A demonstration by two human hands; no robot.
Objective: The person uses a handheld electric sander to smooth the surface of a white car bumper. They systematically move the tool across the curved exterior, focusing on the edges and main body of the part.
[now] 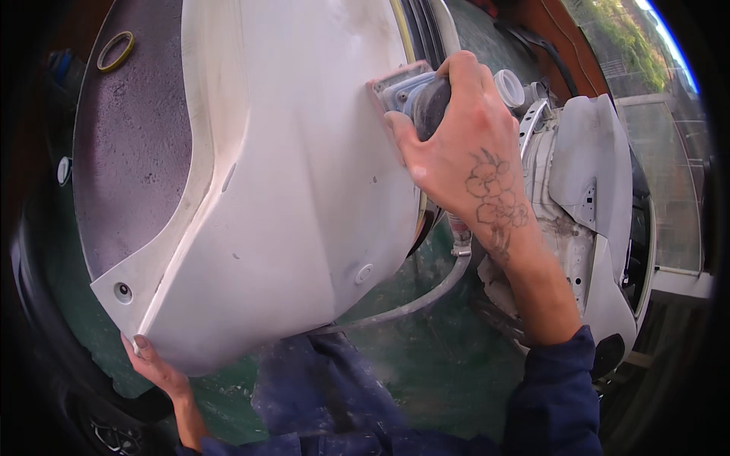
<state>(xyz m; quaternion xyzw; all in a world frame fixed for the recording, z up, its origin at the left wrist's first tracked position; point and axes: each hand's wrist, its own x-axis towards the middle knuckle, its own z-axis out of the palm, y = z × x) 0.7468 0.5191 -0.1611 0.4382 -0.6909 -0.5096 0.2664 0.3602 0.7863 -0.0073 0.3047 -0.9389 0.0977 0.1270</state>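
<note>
A large white-grey car body panel (289,190) fills the middle of the view, with a few small dark marks on its surface. My right hand (475,129), with a flower tattoo on its back, wraps around the dark rounded grip of a sander (403,95). The sander has a blue-grey base and a pinkish pad, and its pad rests against the panel's right side near the black slats. My left hand (156,368) holds the panel's lower left corner, its thumb by the edge and its other fingers partly hidden. A grey hose (426,300) curves from beneath my right wrist.
A yellow tape roll (115,52) lies on the rough purple-grey surface (141,144) at the left. Another white car body part (589,167) stands at the right, near a white cup (509,89). Dark car bodywork (46,334) edges the lower left above the green floor (426,365).
</note>
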